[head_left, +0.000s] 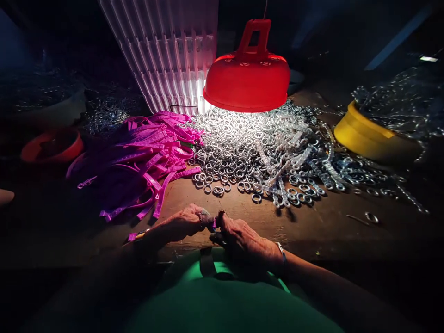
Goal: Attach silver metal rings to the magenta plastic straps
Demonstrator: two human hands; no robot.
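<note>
standing by the bench and looking down from the head view, both hands meet at the near edge of the wooden table, right under the glow of the red lamp. the left hand and the right hand are pressed close, fingertips almost touching each other. between them sits a small magenta strap piece, only a sliver of it showing where the two sets of fingers come together. the left hand's fingers are curled together and pinched on that piece, the thumb wearing a greyish wrap at its tip. the right hand's fingers are bunched tight around the same spot, with something dark under them at the table edge that is too dim to make out. a thin bangle sits on the right wrist.

beyond the hands, well apart from them, lies a heap of magenta straps on the left side and a wide spread of metal rings under the lamp, with pale ringed strips mixed in. a yellow bowl holding chain stands far right, an orange bowl far left, and a white ribbed panel leans behind.
</note>
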